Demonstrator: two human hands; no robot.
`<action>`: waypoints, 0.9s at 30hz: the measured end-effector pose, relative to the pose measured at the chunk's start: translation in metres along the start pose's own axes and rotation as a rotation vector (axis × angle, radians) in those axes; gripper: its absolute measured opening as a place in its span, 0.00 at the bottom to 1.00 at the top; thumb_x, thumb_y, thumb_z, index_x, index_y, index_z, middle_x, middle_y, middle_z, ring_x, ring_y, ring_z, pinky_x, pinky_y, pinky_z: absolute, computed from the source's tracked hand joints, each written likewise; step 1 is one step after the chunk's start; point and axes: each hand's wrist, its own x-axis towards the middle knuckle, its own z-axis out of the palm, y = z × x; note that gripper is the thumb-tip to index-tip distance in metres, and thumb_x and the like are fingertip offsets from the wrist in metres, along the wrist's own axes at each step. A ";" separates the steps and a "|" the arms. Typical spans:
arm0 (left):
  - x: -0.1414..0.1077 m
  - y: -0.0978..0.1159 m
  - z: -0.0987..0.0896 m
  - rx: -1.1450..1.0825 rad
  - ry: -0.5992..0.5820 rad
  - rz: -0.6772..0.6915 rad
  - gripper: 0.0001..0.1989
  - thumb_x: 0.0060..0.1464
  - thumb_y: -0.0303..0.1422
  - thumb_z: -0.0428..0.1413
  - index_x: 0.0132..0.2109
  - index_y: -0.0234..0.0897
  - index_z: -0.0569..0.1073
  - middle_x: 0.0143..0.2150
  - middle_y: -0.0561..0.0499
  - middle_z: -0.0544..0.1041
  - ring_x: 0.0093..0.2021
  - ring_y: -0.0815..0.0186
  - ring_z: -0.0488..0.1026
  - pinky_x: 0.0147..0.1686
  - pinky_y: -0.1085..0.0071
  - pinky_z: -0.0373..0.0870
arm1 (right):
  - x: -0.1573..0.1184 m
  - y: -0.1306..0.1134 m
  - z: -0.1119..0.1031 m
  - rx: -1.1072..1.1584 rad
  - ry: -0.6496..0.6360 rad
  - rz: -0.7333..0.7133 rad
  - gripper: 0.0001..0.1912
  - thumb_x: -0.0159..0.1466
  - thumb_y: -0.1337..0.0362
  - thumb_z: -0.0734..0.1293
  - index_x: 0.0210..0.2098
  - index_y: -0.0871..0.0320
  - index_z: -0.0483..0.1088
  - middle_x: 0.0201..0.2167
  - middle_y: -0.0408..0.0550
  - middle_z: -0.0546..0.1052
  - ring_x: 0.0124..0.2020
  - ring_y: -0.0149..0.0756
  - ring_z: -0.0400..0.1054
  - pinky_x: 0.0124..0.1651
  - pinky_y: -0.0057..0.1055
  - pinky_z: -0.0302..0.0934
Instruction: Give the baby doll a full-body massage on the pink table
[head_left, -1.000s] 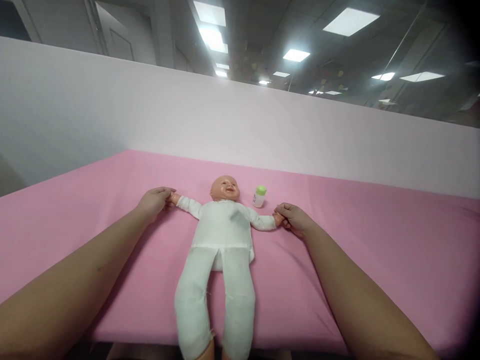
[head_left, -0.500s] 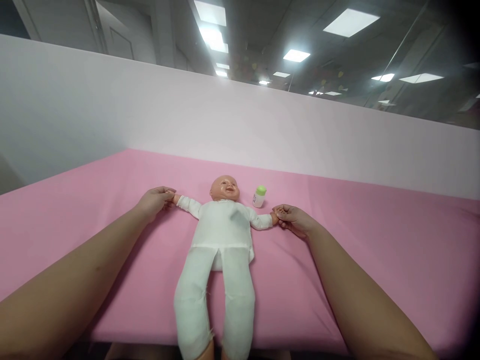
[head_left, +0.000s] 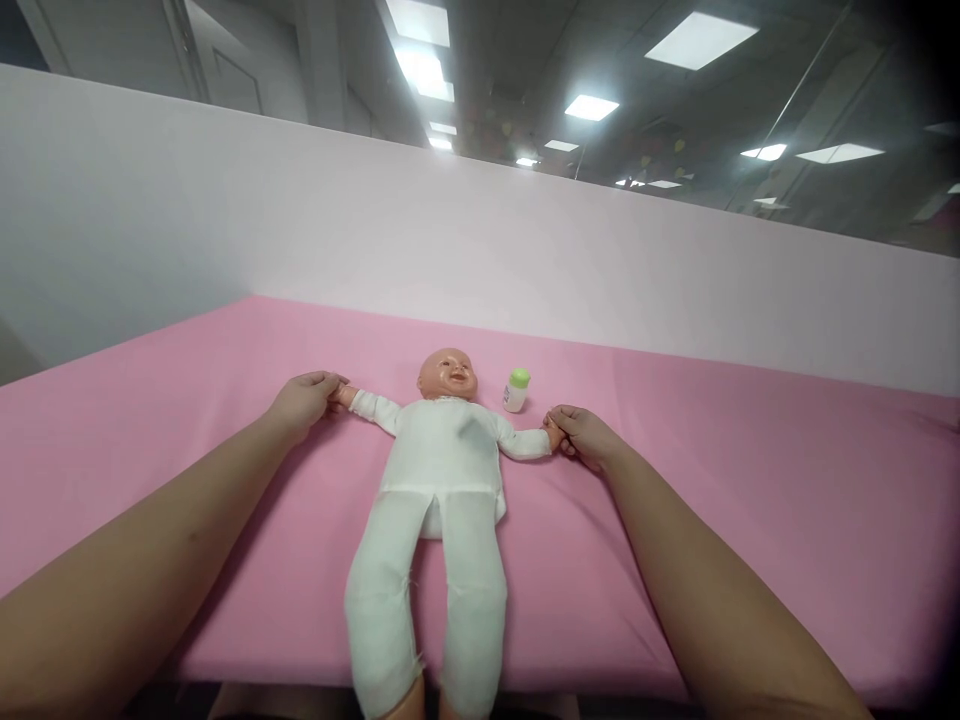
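A baby doll [head_left: 442, 450] in a white cloth body lies face up, its arms spread out and its legs toward me. My left hand [head_left: 306, 402] is closed on the doll's hand at the left. At the right, my right hand [head_left: 586, 436] grips the doll's other hand between thumb and fingers. A small white bottle with a green cap [head_left: 516, 391] stands upright beside the doll's head, a little beyond my right hand and touched by neither hand.
The doll lies on a pink padded surface [head_left: 645, 560], with its feet at the front edge. Behind it runs a low white wall [head_left: 480, 250]. Above the wall are glass, ceiling lights [head_left: 592, 107] and a door at the left.
The doll's arm at the right is slightly straighter, and my right fingers have shifted a little on its hand. My left hand keeps its hold.
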 end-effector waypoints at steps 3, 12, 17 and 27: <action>-0.001 0.003 0.001 -0.020 0.003 -0.033 0.15 0.47 0.33 0.61 0.43 0.33 0.79 0.29 0.46 0.78 0.24 0.64 0.73 0.26 0.68 0.72 | 0.003 0.004 -0.006 0.067 -0.012 0.008 0.14 0.63 0.54 0.73 0.38 0.59 0.76 0.25 0.44 0.73 0.20 0.25 0.58 0.21 0.24 0.53; -0.006 0.005 -0.001 -0.086 -0.090 -0.017 0.24 0.40 0.33 0.68 0.47 0.33 0.78 0.31 0.48 0.78 0.27 0.65 0.74 0.28 0.69 0.73 | 0.000 0.007 -0.025 0.265 -0.169 -0.005 0.21 0.57 0.63 0.79 0.49 0.55 0.78 0.39 0.47 0.77 0.33 0.31 0.69 0.34 0.27 0.65; -0.004 0.003 -0.001 -0.045 -0.080 0.007 0.21 0.39 0.39 0.71 0.41 0.36 0.80 0.31 0.49 0.78 0.27 0.67 0.73 0.28 0.72 0.70 | -0.001 0.005 -0.020 0.154 -0.191 -0.045 0.15 0.53 0.63 0.81 0.36 0.57 0.74 0.30 0.44 0.75 0.25 0.28 0.62 0.28 0.27 0.55; 0.001 -0.001 0.001 0.013 0.020 0.013 0.12 0.55 0.41 0.60 0.40 0.36 0.80 0.30 0.47 0.77 0.24 0.65 0.71 0.24 0.70 0.70 | 0.009 0.009 -0.009 0.187 -0.010 0.007 0.23 0.59 0.46 0.77 0.29 0.57 0.68 0.19 0.38 0.63 0.19 0.25 0.50 0.22 0.26 0.43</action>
